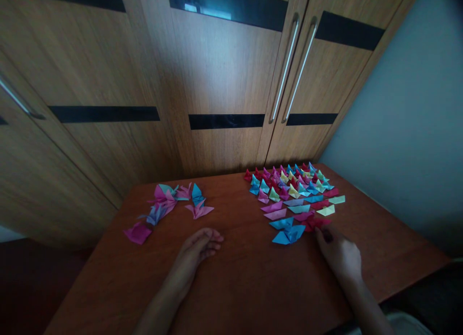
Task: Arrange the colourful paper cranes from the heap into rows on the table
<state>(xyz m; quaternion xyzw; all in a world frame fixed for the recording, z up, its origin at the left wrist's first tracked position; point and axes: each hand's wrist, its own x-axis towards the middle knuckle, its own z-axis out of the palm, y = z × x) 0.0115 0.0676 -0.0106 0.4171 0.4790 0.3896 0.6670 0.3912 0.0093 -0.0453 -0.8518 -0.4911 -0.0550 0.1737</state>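
Note:
My left hand [198,250] rests palm down on the brown table [246,287], fingers loosely curled, holding nothing. My right hand [338,255] reaches to a red folded paper piece [315,223] at the near edge of a spread of several small folded papers [292,190] in red, blue, pink, yellow and green; its fingertips touch the red piece. A blue folded piece [288,234] lies just left of that hand. A smaller group of pink and blue folded paper shapes [170,202] sits ahead and left of my left hand.
A wooden wardrobe with long metal handles [287,67] stands right behind the table. A grey wall [408,132] runs along the right. A lone magenta paper [137,233] lies near the table's left edge.

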